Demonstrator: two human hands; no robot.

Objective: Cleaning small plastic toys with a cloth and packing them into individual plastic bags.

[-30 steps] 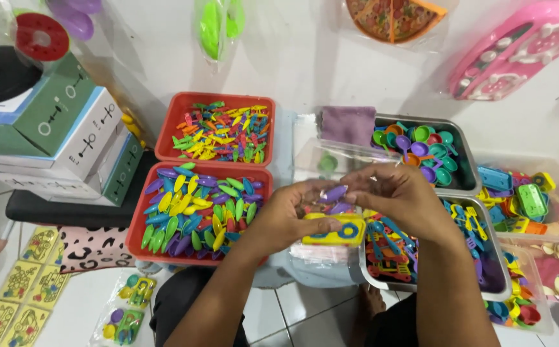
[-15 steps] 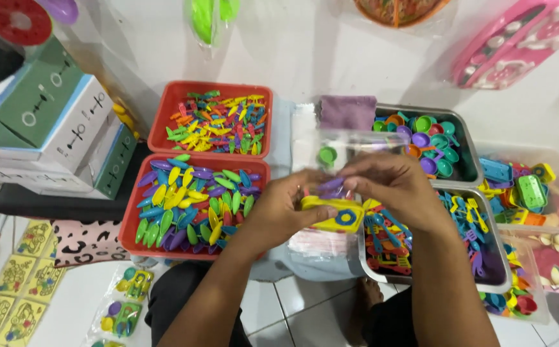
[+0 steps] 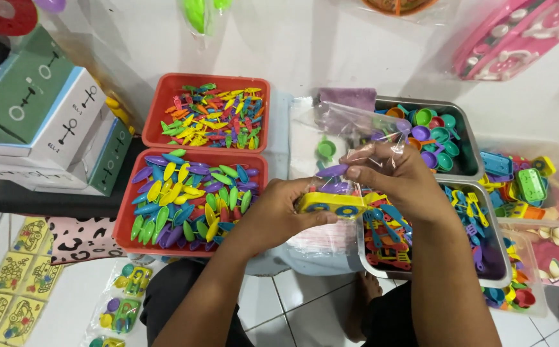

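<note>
left hand [image 3: 279,212] is curled around a yellow toy car [image 3: 331,204] with blue wheels, fingers closed over its near end, holding it level. right hand [image 3: 398,177] is directly above and slightly beyond the left, thumb and fingertips pressed together on the mouth of a clear plastic bag [image 3: 350,132], with a purple spoon-shaped piece [image 3: 332,171] pinned under the forefinger. the car sits just under the right hand's fingertips, at the bag opening; whether any part of it is already inside the film cannot be told.

surroundings: left of the left hand, a red tray of coloured spoon pieces [image 3: 189,199]; beyond that, a second red tray of small mixed pieces [image 3: 212,119]. under and right of the right hand, a metal tray of blue and red toy cutlery [image 3: 420,238]; beyond it, a metal tray of small cups [image 3: 433,135]. a green cup [image 3: 326,150] shows through the bag.

risks, as judged:
- the purple piece is held only by one fingertip while that hand also grips the film; any shift of grip could drop it into the cutlery tray, where it would mix with other stock.
- the bag mouth is held at one side only; slack film could fold shut and the car could snag.
- the bag hangs free; a tilt could spill the green cup.
</note>
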